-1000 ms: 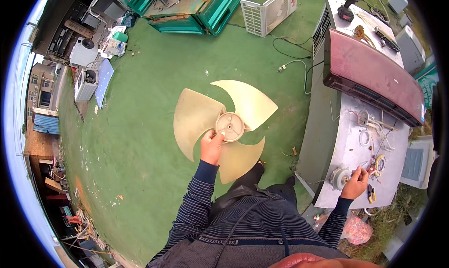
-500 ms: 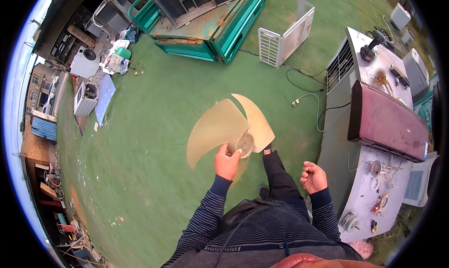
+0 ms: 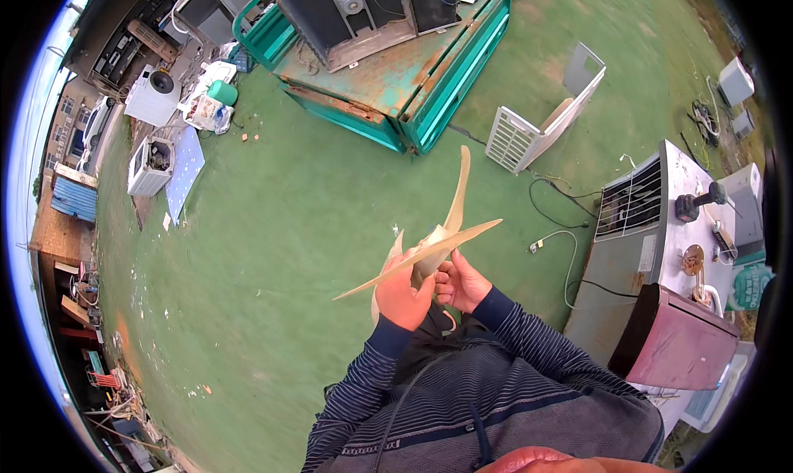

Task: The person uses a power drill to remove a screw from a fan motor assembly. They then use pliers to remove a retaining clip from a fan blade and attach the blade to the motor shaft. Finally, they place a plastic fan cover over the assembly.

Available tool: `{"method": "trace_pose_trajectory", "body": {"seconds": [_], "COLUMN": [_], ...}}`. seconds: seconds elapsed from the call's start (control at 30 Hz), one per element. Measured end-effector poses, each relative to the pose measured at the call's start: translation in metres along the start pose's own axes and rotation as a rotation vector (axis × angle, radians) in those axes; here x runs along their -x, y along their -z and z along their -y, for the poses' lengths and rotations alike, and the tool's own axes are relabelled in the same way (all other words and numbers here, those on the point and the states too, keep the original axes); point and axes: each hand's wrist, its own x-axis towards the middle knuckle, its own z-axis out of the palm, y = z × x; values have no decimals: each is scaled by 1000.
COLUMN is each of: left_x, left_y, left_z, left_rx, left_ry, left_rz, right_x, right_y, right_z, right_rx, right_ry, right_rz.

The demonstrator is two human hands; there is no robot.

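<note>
One cream plastic fan wheel with curved blades (image 3: pixel 439 247) is hanging nearly edge-on before the dark striped sweater (image 3: pixel 496 366), already loose and unmounted. The left hand (image 3: pixel 403 298) is gripping it near its middle; the right hand (image 3: pixel 465 283) is curling there too, its hold unclear. What remains is not showing. Rightward, a maroon glossy casing (image 3: pixel 690 341) is lying across the grey metal bench (image 3: pixel 607 262).

From here I see the fan (image 3: pixel 434 248) as smooth, matt plastic. The red casing (image 3: pixel 690 342) looks glossy, while the cart bed (image 3: pixel 360 83) is rough, rusted metal.
</note>
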Motion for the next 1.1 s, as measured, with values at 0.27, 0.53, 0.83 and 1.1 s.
{"method": "trace_pose_trajectory", "body": {"seconds": [0.27,0.53,0.83,1.1], "left_x": [-145,-327,-479,-591], "left_y": [2,34,47,74], "left_z": [59,97,136,170], "left_rx": [42,-22,-44,-82], "left_ry": [-44,-132,-243,-257], "left_rz": [-95,-134,-194,88], "right_x": [-125,-260,-385,-479], "right_y": [-32,-113,-173,-163], "right_z": [107,203,281,389], "right_rx": [48,215,161,147], "right_ry": [12,254,560,710], "right_rz": [84,-68,-135,-259]}}
